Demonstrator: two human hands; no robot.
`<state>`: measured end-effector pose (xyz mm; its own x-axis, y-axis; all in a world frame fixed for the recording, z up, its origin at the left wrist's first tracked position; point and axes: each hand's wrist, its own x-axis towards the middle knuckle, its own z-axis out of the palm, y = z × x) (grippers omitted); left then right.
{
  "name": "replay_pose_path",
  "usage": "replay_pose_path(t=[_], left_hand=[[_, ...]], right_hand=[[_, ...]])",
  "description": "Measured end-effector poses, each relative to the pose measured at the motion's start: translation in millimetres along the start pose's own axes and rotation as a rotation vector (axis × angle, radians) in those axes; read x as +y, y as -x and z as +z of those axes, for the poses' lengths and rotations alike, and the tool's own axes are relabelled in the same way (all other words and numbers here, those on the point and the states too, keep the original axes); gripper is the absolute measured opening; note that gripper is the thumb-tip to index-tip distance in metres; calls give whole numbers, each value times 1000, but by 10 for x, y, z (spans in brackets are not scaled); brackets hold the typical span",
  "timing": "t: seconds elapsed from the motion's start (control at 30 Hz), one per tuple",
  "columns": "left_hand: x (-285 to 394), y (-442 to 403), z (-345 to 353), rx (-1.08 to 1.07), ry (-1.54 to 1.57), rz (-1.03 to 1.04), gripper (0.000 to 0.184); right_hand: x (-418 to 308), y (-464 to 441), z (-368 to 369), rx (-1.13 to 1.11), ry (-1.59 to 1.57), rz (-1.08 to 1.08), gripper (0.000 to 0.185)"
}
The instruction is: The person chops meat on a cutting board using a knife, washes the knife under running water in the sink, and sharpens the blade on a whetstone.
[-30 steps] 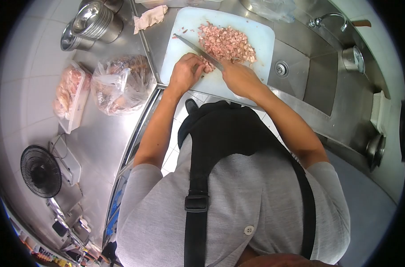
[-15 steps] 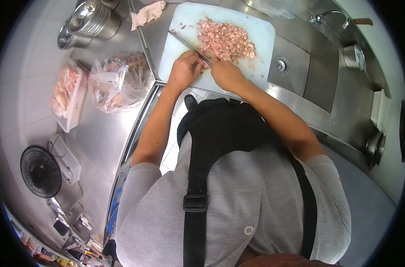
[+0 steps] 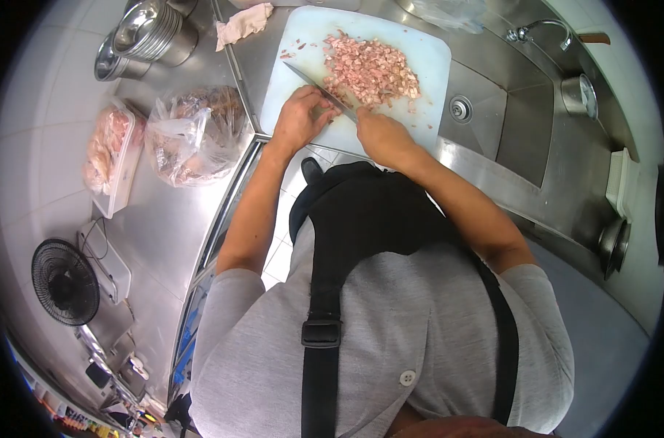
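Most meat (image 3: pixel 372 69) in view lies diced in 1 pile on the board (image 3: pixel 428 62), the right hand (image 3: pixel 385 137) wrapped round the knife (image 3: pixel 317 86), the left hand (image 3: pixel 297 123) curled beside it, its hold and any uncut remainder unclear.

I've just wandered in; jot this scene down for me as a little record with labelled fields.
Right hand: right hand gripping a knife, blade angled across the board
Left hand: left hand curled beside the blade; whether it holds anything is unclear
Surface: pale cutting board
On board: heap of chopped meat, beyond the knife
Person's left: plastic bag, black fan
Person's right: metal sink
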<state>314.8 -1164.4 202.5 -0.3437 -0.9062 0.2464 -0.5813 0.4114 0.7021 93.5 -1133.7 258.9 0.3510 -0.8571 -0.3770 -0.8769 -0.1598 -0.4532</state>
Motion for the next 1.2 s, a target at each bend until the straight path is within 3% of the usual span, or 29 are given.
replay_pose_path(t=[0.3, 0.6, 0.7, 0.9, 0.93, 1.03, 1.07, 1.2], left_hand=[[16, 40, 34, 43, -23, 1, 19], [-55, 84, 101, 66, -10, 50, 15], [-61, 78, 100, 63, -30, 73, 14], [121, 82, 51, 73, -35, 11, 10], [55, 133, 23, -11, 5, -26, 26], [301, 297, -85, 156, -195, -52, 56], [233, 362, -89, 78, -270, -78, 92], [-194, 193, 34, 112, -489, -213, 126]], right_hand=[[20, -278, 8, 98, 78, -103, 25], [-60, -87, -22, -9, -2, -31, 28], [60, -215, 289, 160, -24, -134, 28], [8, -497, -14, 36, -59, -114, 33], [56, -459, -110, 62, -95, -110, 35], [361, -122, -452, 134, -196, -79, 39], [460, 18, -579, 159, -228, -48, 41], [989, 245, -718, 195, -93, 152, 44]])
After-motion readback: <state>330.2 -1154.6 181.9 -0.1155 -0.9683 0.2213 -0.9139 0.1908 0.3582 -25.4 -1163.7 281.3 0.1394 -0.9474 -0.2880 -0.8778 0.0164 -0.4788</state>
